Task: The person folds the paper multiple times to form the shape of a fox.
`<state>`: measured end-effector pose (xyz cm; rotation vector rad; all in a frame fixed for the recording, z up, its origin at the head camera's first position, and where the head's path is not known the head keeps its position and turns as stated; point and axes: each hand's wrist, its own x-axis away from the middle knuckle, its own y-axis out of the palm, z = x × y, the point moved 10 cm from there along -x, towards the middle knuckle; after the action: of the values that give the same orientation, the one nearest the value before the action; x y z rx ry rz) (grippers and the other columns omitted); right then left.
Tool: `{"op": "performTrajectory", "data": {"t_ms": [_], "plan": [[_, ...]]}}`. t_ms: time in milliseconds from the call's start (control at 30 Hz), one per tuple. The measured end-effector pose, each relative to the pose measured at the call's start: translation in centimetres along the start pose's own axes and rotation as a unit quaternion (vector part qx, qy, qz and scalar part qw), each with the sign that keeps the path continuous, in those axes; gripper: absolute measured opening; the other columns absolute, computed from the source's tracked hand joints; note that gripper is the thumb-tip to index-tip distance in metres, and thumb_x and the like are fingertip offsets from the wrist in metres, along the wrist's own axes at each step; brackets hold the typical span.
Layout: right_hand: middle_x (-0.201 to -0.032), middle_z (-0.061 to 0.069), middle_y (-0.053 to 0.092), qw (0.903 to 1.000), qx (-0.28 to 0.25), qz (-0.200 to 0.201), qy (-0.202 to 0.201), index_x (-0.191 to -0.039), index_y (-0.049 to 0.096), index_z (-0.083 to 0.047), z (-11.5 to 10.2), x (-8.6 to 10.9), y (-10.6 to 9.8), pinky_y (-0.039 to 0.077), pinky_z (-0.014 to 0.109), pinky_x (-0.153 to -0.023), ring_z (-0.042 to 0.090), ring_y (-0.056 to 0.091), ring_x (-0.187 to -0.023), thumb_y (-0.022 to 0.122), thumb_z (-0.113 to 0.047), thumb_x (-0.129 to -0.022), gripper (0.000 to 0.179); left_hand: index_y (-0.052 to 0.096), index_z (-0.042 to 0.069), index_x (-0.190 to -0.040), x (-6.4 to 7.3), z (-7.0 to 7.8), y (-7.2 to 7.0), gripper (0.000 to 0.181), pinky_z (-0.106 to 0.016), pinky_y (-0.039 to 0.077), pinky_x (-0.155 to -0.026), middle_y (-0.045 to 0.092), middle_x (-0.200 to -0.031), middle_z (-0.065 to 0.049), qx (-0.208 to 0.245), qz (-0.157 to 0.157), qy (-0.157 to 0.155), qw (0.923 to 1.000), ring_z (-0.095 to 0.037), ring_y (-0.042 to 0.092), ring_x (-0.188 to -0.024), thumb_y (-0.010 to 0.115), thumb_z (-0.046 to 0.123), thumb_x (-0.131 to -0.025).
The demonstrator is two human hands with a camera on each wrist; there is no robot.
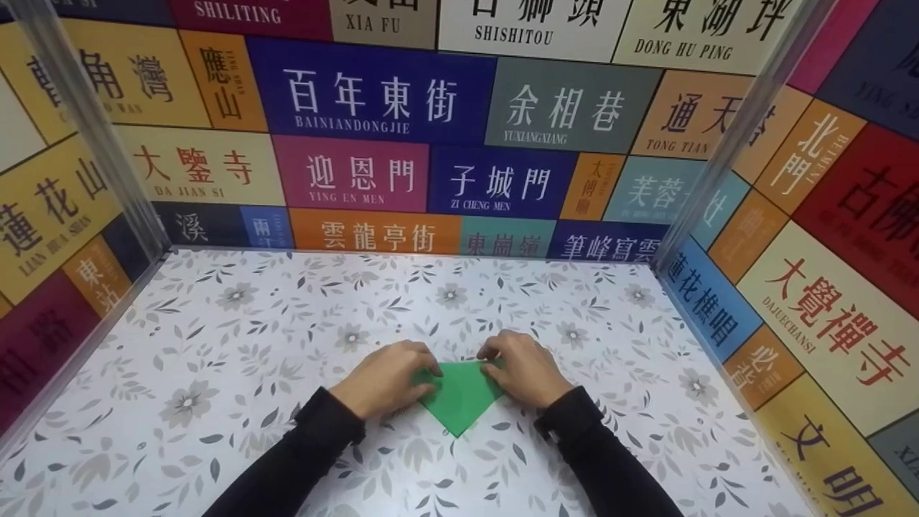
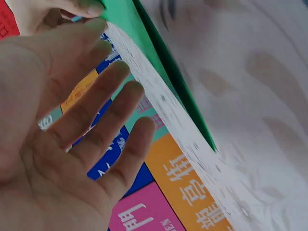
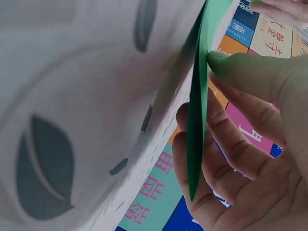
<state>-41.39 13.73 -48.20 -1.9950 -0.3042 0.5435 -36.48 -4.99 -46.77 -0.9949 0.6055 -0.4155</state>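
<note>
Paper (image 1: 459,398), green, folded, sharply pointed

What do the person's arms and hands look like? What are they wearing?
Long, plain black fabric sleeves cover the arms, with thicker, dark bands at the wrists. The bare left hand and bare right hand have no gloves.

Place: likely booth (image 1: 380,80) | sign-printed walls (image 1: 826,309) | floral tabletop (image 1: 287,309)
</note>
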Motion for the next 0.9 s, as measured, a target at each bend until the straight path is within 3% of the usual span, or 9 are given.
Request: {"op": "performTrajectory", "data": {"t_ms": [133,533,900], "plan": [[-0.106,0.002,0.082,1.0000,0.001,0.003,-0.002,-0.112,0.089,-0.016,-0.1,0.0,-0.2,0.068,0.050,-0.087,0.023,0.077,-0.099,0.092,-0.015,-0.099,0.013,0.089,0.009,-0.116,-0.1,0.8,0.6,0.020,-0.047,0.069,-0.105,0.086,-0.121,-0.008,-0.014,-0.017,0.025,0.9995,-0.028,0.083,-0.113,0.093,0.012,-0.096],[-0.108,0.002,0.082,0.9998,-0.002,0.005,-0.020,-0.112,0.089,-0.016,-1.8,0.1,-1.1,0.069,0.046,-0.088,0.023,0.078,-0.101,0.091,-0.014,-0.099,0.013,0.089,0.010,-0.119,0.1,-0.1,1.5,0.023,-0.052,0.067,-0.112,0.086,-0.135,-0.012,-0.028,-0.043,0.004,0.9987,-0.033,0.082,-0.125,0.093,0.017,-0.097],[-0.107,0.005,0.082,0.9969,0.000,-0.006,-0.079,-0.114,0.089,-0.012,-5.2,1.8,-1.8,0.070,0.042,-0.088,0.024,0.081,-0.101,0.091,-0.014,-0.100,0.014,0.088,0.009,-0.120,0.2,-0.7,1.5,0.024,-0.051,0.068,-0.109,0.085,-0.131,-0.012,-0.026,-0.048,-0.006,0.9985,-0.033,0.082,-0.120,0.093,0.016,-0.097]]}}
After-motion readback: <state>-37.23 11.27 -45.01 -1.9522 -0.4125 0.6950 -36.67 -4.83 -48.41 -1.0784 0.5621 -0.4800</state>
